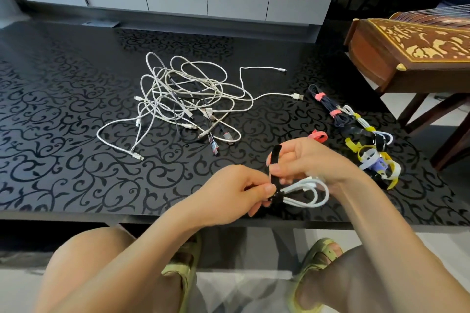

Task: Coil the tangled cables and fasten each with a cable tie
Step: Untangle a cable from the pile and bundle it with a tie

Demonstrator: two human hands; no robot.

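Partway: near the counter's (76, 84) front edge, the left grip (236, 190) pinches a coiled white cable (305, 193) at its wrapped end. The right grip (305, 157) pinches the black tie's (274, 160) free end, and the tie looks not yet fastened. Tied bundles (328, 104) lie by the right edge. The tangle (183, 99) waits mid-counter — nothing sits in a container.
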